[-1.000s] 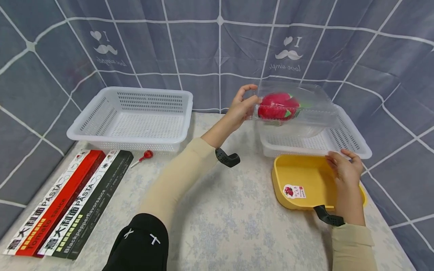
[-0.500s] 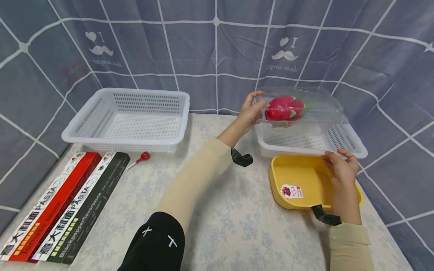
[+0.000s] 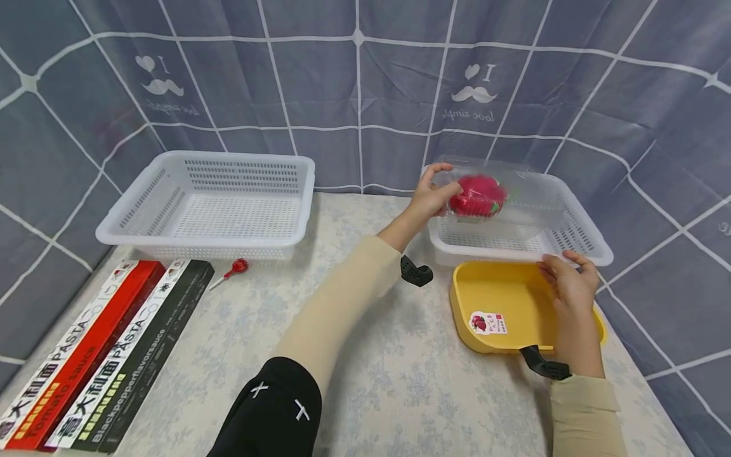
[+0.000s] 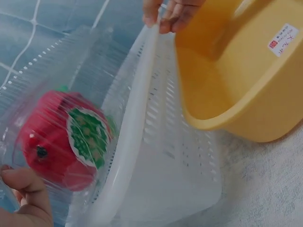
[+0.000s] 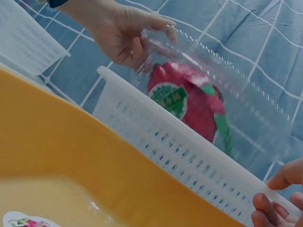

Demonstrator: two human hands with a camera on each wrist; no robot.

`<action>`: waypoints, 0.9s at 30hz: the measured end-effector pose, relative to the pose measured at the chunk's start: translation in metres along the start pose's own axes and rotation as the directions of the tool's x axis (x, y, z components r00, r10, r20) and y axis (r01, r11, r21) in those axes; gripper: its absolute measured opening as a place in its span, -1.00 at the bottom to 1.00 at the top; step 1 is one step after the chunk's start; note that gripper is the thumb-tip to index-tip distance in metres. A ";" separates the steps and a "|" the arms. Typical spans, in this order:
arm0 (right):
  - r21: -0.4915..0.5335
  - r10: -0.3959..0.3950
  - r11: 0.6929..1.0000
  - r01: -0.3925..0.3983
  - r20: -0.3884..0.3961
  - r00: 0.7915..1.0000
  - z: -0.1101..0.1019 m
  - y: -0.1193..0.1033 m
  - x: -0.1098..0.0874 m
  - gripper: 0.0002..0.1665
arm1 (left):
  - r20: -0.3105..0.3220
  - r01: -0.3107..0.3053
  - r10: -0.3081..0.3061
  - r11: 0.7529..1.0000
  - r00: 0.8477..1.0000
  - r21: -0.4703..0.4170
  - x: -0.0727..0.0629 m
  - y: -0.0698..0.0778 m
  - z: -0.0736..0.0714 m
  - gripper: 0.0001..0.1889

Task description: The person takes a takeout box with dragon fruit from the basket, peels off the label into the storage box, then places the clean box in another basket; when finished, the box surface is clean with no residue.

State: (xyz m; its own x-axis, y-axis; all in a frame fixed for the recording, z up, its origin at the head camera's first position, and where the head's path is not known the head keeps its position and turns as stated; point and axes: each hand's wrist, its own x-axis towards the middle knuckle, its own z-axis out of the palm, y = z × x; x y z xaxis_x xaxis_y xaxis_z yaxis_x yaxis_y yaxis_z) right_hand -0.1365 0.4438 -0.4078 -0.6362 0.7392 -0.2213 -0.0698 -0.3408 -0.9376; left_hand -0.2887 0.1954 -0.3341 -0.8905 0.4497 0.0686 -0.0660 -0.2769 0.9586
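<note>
My left hand (image 3: 431,198) pinches the left end of a clear plastic box (image 3: 528,202). Inside the box is a red dragon fruit (image 3: 478,195) with green tips; its green-and-white sticker (image 4: 88,137) shows in the left wrist view. The box is over the right white basket (image 3: 582,238), partly within its rim. My right hand (image 3: 571,285) pinches the front rim of this basket, thumb and fingers on either side. In front of the basket, below that hand, sits a yellow tray (image 3: 508,295) with a small dragon fruit label.
Another white basket (image 3: 205,238) stands at the back left. Before it lie a red lollipop (image 3: 237,266), a red pasta box (image 3: 85,355) and a dark pasta box (image 3: 137,355). A blue-grey curtain (image 3: 320,82) encloses the table's back and sides.
My left hand has moved right and down, lowering the clear box with the dragon fruit toward the right basket. My right hand keeps its hold on the rim. The head view has shifted slightly.
</note>
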 end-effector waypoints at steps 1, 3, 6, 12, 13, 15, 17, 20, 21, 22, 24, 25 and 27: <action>0.003 0.012 1.000 -0.012 -0.014 1.000 0.005 -0.004 -0.008 -0.36 | 0.001 0.002 -0.002 1.000 1.000 0.030 0.000 -0.001 0.001 -0.56; 0.021 0.036 0.999 -0.035 -0.031 0.999 0.013 -0.013 -0.024 -0.43 | -0.003 0.010 -0.009 0.996 1.000 0.087 0.001 -0.002 0.003 -0.55; 0.063 0.072 0.996 -0.071 -0.026 0.997 0.020 -0.022 -0.041 -0.46 | -0.010 0.027 -0.026 0.986 1.000 0.164 0.001 -0.005 0.006 -0.52; 0.063 0.080 0.995 -0.080 -0.002 0.997 0.022 -0.027 -0.051 -0.46 | -0.028 0.032 -0.026 0.962 0.999 0.270 -0.001 -0.010 0.011 -0.52; 0.059 0.080 0.995 -0.079 -0.004 0.997 0.022 -0.027 -0.050 -0.46 | -0.027 0.027 -0.020 0.959 0.999 0.281 -0.002 -0.010 0.012 -0.51; 0.051 0.078 0.996 -0.078 -0.010 0.997 0.023 -0.027 -0.050 -0.46 | -0.025 0.016 -0.009 0.952 1.000 0.305 -0.002 -0.012 0.013 -0.51; 0.039 0.082 0.996 -0.081 -0.016 0.997 0.023 -0.027 -0.050 -0.46 | -0.023 0.015 -0.008 0.947 1.000 0.322 -0.003 -0.013 0.013 -0.51; 0.021 0.087 0.996 -0.087 -0.019 0.996 0.023 -0.027 -0.051 -0.47 | -0.023 0.023 -0.016 0.941 1.000 0.338 -0.005 -0.015 0.014 -0.53; 0.020 0.090 0.996 -0.090 -0.020 0.996 0.022 -0.027 -0.051 -0.46 | -0.022 0.025 -0.018 0.940 1.000 0.339 -0.005 -0.015 0.014 -0.52; 0.021 0.090 0.996 -0.089 -0.019 0.996 0.022 -0.027 -0.052 -0.46 | -0.021 0.025 -0.019 0.939 1.000 0.343 -0.006 -0.016 0.015 -0.52; 0.028 0.086 0.996 -0.086 -0.018 0.996 0.022 -0.027 -0.051 -0.46 | -0.013 0.023 -0.019 0.938 1.000 0.347 -0.006 -0.016 0.016 -0.51; 0.031 0.084 0.996 -0.083 -0.017 0.996 0.021 -0.027 -0.051 -0.45 | -0.010 0.021 -0.019 0.937 1.000 0.348 -0.007 -0.016 0.017 -0.50; 0.038 0.080 0.996 -0.079 -0.014 0.997 0.021 -0.028 -0.051 -0.45 | -0.006 0.019 -0.018 0.934 1.000 0.356 -0.006 -0.017 0.018 -0.50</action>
State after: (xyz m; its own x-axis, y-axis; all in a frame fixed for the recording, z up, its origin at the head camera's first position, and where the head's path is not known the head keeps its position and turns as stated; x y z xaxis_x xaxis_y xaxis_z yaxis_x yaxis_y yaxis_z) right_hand -0.1183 0.4031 -0.3647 -0.6285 0.7179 -0.2992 -0.0482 -0.4199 -0.9063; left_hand -0.2738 0.2123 -0.3456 -0.8918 0.4497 0.0495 0.0817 0.0525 0.9953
